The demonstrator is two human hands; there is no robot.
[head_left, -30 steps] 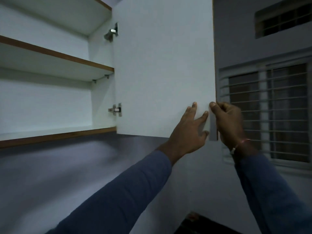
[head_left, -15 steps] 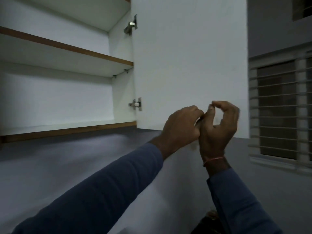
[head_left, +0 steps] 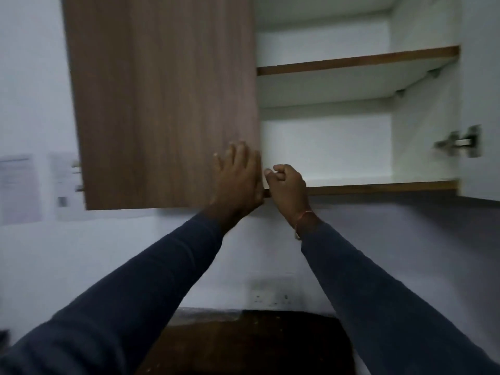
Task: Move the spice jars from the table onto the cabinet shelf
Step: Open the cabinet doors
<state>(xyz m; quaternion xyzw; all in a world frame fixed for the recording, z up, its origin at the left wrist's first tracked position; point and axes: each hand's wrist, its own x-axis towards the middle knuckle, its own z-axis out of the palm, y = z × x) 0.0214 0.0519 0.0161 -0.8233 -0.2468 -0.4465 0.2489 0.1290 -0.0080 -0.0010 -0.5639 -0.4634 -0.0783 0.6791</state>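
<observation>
At cabinet shelf (head_left: 378,186) edge: left hand (head_left: 238,177), right hand (head_left: 288,182).

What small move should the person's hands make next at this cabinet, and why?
Probably pull the closed wooden door open: the left hand lies flat on it, the right hand's fingers curl at its edge, and the right half already stands open.

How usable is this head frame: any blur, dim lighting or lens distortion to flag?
Head view: dim and bluish overall; papers on the left wall are smeared by motion blur; the left door leans from wide-angle distortion; both hands are soft but readable; the shelf edge stays fairly sharp; no glare.
</observation>
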